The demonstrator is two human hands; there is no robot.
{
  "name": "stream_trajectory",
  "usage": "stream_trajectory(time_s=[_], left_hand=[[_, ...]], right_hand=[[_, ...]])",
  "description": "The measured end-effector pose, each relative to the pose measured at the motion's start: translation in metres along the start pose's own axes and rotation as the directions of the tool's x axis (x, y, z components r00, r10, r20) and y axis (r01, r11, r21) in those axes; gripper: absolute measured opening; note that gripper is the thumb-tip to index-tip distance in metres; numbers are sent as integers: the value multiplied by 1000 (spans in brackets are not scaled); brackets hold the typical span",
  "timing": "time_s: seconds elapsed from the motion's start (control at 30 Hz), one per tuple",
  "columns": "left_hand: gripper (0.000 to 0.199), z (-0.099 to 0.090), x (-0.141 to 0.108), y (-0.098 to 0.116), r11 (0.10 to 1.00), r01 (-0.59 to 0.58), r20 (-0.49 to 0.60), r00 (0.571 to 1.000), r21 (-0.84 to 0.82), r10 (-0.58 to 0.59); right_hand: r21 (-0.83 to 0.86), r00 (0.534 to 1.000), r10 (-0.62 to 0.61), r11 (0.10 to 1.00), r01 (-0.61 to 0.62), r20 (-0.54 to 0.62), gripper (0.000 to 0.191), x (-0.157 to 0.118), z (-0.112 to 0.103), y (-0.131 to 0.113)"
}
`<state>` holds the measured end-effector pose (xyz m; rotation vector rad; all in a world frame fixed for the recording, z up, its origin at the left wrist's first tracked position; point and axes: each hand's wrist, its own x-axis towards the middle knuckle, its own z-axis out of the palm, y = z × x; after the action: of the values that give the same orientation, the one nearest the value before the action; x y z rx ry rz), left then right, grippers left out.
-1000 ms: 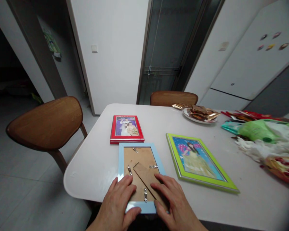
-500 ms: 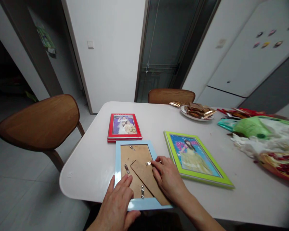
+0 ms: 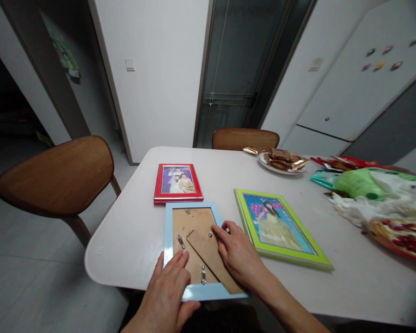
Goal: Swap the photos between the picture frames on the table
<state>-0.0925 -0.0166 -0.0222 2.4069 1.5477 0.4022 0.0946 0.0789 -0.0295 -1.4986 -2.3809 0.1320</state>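
Observation:
A light blue photo frame (image 3: 168,231) lies face down at the table's near edge, its brown backing board (image 3: 197,217) and slanted stand leg showing. Small metal clips sit on the board. My left hand (image 3: 168,291) rests with fingers spread on the frame's lower left part, thumb at the near edge. My right hand (image 3: 239,252) lies over the right side, its index fingertip on the right metal clip (image 3: 211,233); its other fingers are loosely bent. Beyond the blue frame is a red frame (image 3: 178,200) with a photo. To the right lies a green frame (image 3: 287,260) with a photo.
On the white table (image 3: 125,249), a plate (image 3: 286,172) of gold packets stands at the back, with a green bag (image 3: 360,183) and a pizza-like dish (image 3: 398,238) at the right. Wooden chairs stand left (image 3: 58,178) and behind (image 3: 246,138).
My right index finger has moved slightly left and up, and the right clip has turned from pointing sideways to more upright. My left hand stays on the frame.

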Motion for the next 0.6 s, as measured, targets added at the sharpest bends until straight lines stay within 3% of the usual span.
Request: stream_trajectory(time_s=[0.27, 0.43, 0.53, 0.6], left_hand=[[17, 1, -1, 0, 1000, -2, -44, 999, -12, 2], [16, -1, -1, 2, 999, 21, -13, 1000, -25, -21], [17, -2, 0, 3, 1000, 28, 10, 1000, -8, -28], [17, -1, 0, 4, 1000, 29, 17, 999, 3, -29]], right_hand=[[78, 1000, -8, 997, 9, -15, 21, -1, -2, -2], [55, 1000, -17, 998, 18, -24, 23, -3, -4, 0], [29, 997, -36, 999, 38, -71, 27, -4, -6, -9], [87, 994, -96, 991, 100, -44, 28, -3, -5, -22]])
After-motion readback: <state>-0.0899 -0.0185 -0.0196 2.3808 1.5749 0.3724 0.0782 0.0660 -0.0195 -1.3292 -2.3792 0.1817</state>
